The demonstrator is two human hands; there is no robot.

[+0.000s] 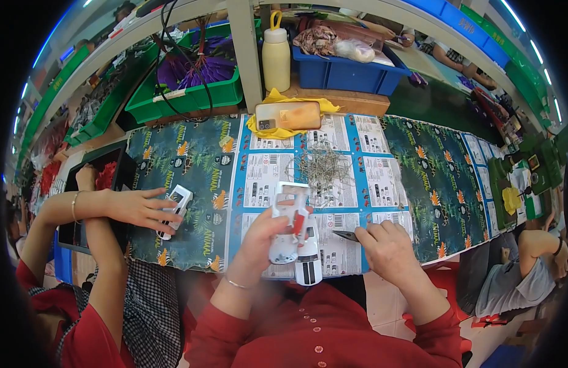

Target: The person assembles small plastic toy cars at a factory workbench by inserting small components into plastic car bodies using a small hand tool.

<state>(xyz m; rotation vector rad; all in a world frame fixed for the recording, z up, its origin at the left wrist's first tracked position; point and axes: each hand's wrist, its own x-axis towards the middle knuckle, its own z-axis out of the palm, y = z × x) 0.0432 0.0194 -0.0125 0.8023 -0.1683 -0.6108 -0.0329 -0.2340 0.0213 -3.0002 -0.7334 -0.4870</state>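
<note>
My left hand [257, 240] grips a white toy car part [289, 195], an open frame with a clear section and a red piece in it. Just below and right of it hangs a white toy car body [308, 267] with dark windows; whether the same fingers also hold it I cannot tell. In my right hand [391, 250] is a dark tool with a pointed tip [345, 235], its handle hidden by the curled fingers. The tip points left, toward the car parts, apart from them. Beyond my hands lies a tangled heap of thin metal wire pieces [324, 168].
A phone [299, 115] lies on a yellow cloth at the back, near a cream bottle [276, 61] and a blue bin [351, 75]. At left, a co-worker's hand [136, 205] touches a white toy car [176, 205] beside a black tray [121, 214]. Printed sheets cover the table.
</note>
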